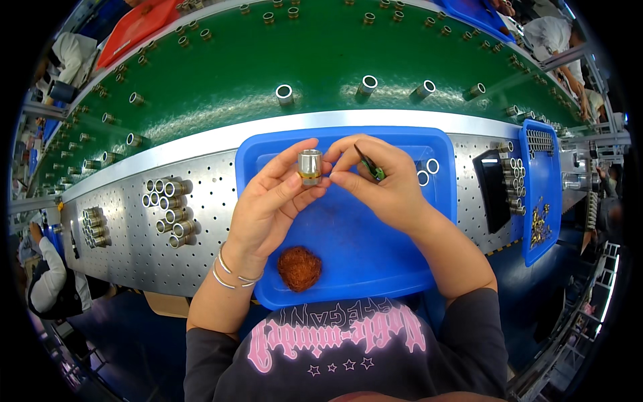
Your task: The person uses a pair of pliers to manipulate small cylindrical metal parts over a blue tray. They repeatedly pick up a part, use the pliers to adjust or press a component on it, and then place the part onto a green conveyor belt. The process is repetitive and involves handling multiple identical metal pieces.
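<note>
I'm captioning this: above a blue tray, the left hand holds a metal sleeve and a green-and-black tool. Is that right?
Not quite: the head view shows the green-and-black tool in the right hand. The left hand does hold the metal sleeve, above the blue tray.

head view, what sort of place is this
Likely a factory production line: metal cylinders are spread along a long green surface, perhaps a conveyor belt; a perforated metal worktop runs beside it; other people are around it.
</note>
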Action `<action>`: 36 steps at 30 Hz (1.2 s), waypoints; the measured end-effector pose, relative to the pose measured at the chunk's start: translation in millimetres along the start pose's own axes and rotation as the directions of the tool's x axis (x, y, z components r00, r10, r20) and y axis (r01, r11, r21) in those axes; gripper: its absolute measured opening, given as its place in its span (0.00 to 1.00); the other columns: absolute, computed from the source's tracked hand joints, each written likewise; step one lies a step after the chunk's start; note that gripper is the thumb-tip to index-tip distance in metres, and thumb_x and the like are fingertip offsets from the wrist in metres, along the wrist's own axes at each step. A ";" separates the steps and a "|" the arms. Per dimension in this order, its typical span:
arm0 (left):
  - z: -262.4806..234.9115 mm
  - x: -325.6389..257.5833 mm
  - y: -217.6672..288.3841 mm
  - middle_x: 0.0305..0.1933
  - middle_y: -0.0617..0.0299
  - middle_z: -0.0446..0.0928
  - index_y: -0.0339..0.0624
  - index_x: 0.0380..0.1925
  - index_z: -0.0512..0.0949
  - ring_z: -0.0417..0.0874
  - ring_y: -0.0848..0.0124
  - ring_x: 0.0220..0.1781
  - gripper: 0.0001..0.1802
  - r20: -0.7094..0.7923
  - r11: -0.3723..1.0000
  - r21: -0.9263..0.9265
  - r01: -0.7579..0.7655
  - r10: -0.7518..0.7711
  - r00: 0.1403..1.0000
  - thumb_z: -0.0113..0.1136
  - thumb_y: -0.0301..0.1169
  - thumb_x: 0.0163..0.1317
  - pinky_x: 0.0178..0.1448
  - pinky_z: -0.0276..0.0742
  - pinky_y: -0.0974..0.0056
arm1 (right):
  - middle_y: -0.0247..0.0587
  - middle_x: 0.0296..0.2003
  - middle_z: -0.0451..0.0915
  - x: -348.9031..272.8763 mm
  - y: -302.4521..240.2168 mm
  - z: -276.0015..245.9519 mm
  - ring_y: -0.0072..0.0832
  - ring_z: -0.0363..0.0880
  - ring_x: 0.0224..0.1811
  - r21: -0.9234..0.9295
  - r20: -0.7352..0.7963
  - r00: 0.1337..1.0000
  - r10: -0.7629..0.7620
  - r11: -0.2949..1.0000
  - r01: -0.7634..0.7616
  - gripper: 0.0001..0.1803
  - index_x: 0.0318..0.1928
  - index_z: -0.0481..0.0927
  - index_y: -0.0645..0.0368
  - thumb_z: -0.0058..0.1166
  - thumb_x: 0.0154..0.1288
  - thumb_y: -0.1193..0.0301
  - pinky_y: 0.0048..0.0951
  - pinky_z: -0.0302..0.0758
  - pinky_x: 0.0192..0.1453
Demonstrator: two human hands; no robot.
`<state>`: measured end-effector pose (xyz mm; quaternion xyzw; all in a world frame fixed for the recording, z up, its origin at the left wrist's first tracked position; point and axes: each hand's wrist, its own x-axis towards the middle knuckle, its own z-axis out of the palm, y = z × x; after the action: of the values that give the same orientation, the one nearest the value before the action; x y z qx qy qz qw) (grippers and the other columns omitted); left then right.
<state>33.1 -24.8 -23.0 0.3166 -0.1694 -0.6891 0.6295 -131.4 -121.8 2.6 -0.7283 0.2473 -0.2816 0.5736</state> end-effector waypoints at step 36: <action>-2.7 0.2 3.0 0.51 0.49 0.73 0.35 0.61 0.61 0.78 0.65 0.51 0.25 0.003 0.999 -0.019 0.033 -0.033 0.999 0.50 0.28 0.64 0.56 0.74 0.66 | 0.44 0.35 0.79 0.8 13.3 -3.9 0.09 0.54 0.13 0.711 -0.025 0.968 0.249 0.686 -0.158 0.04 0.34 0.69 0.57 0.50 0.64 0.73 0.14 0.50 0.15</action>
<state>37.1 -25.0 -23.2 0.3126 -0.1583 -0.7015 0.6206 -133.9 -128.0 -9.6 -0.4046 0.2346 -0.3320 0.8192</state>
